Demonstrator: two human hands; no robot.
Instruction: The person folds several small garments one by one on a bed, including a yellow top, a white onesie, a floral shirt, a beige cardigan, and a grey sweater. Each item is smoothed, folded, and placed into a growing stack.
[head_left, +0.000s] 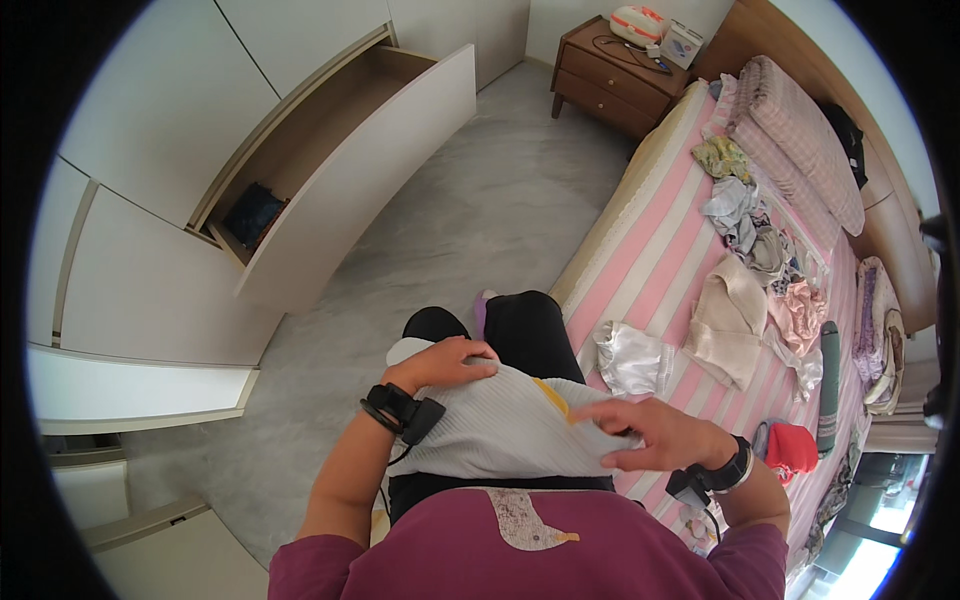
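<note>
Across my lap lies a light grey ribbed garment (487, 427) with a yellow strip (551, 399) on its upper side. My left hand (450, 364) rests on the garment's far left part, with the fingers bent over the cloth. Over its right part is my right hand (652, 431), slightly blurred, its thumb and fingers apart and the index finger close to the yellow strip. Whether the right fingertips touch the cloth is unclear. To the right on the bed, a white satin garment (634, 358) and a folded beige knit garment (727, 322) lie flat.
A wardrobe drawer (360, 172) stands pulled out at the left, with dark cloth (255, 214) inside. The pink-striped bed (637, 262) holds crumpled clothes (765, 240), a red folded cloth (789, 450) and folded bedding (795, 135). Beyond is a wooden nightstand (611, 82).
</note>
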